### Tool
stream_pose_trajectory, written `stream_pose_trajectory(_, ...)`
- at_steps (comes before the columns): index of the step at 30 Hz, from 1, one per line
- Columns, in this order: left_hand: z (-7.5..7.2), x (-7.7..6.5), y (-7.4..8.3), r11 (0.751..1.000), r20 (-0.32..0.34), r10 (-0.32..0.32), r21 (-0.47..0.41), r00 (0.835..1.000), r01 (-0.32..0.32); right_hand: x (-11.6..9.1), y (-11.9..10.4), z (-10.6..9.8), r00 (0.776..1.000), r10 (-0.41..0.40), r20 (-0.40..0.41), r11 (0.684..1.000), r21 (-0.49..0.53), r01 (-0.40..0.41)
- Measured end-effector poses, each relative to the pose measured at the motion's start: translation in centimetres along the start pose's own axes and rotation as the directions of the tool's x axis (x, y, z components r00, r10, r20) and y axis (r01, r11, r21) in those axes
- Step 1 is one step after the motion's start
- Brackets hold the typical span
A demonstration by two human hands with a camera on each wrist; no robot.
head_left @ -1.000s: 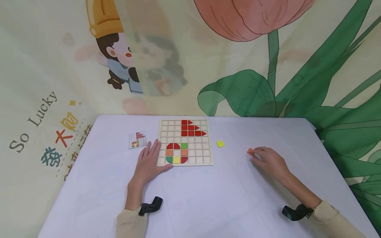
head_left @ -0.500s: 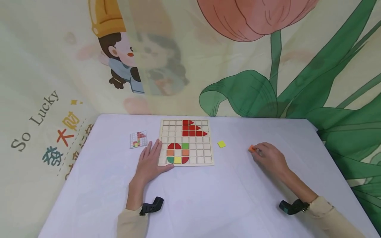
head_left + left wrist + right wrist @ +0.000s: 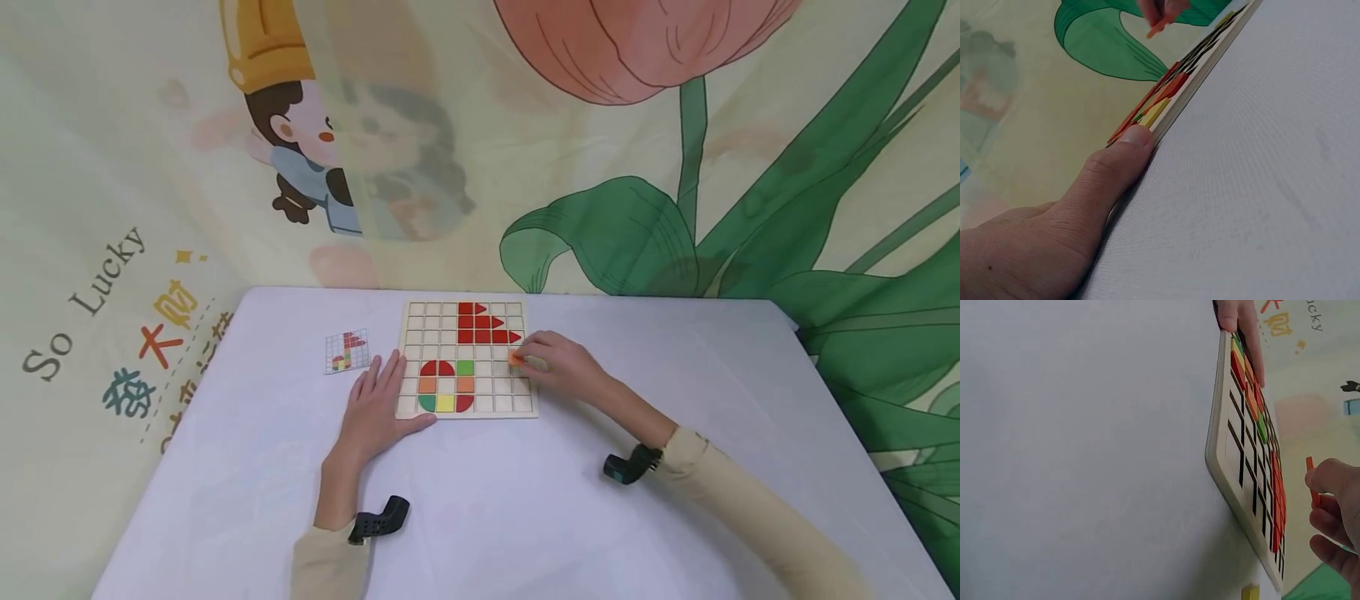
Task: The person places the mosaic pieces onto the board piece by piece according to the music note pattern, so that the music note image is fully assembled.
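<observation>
The wooden grid board (image 3: 501, 386) lies on the white table with coloured tiles set into it. Red squares and triangles (image 3: 474, 337) form a stepped shape at its upper part, and a ring of red, orange, green and yellow pieces (image 3: 445, 403) sits lower left. Along the board's left edge rests my left hand (image 3: 372, 412), fingers straight, its thumb (image 3: 1135, 137) at the near corner. My right hand (image 3: 566, 365) pinches an orange tile (image 3: 1310, 465) over the board's right side. A yellow tile (image 3: 1250, 592) lies beside the board, hidden behind the right hand in the head view.
A small printed pattern card (image 3: 347, 352) lies left of the board, close to the left fingertips. The white table (image 3: 480, 508) ends at a printed cloth backdrop (image 3: 420, 267) behind. Black cameras are strapped on both wrists.
My right hand has carried the orange tile leftward from the table on the right to over the board's right edge, passing above the yellow tile. The left hand stays in place.
</observation>
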State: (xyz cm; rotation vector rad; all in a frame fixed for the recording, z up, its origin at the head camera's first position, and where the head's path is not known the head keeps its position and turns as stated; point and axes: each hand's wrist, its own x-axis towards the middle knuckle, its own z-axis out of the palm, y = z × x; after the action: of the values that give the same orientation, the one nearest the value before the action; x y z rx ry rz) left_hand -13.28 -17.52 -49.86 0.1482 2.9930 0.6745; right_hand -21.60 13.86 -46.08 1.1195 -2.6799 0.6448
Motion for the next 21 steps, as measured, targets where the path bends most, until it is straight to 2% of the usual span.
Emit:
stream_pose_trajectory(4, -0.1, -0.1, 0.1, 1.000, 0.003, 0.004, -0.005, 1.000, -0.004, 3.5, -1.2, 1.7, 0.987, -0.046, 0.153, 0.998, -0.045, 0.054)
stream_pose_trajectory(7, -0.3, -0.2, 0.2, 1.000, 0.006, 0.000, -0.005, 1.000, 0.000, 5.5, -1.6, 2.7, 0.971, -0.054, 0.231, 0.993, -0.093, 0.078)
stream_pose_trajectory(13, -0.2, 0.0, 0.1, 1.000, 0.008, -0.005, 0.006, 1.000, 0.005, 7.6, -1.7, 3.5, 0.955, -0.068, 0.287, 0.992, -0.084, 0.096)
stream_pose_trajectory(21, -0.2, 0.1, 0.1, 1.000, 0.011, -0.007, 0.002, 1.000, 0.007, 7.8, -1.5, 4.0, 0.947, -0.088, 0.308, 0.991, -0.072, 0.115)
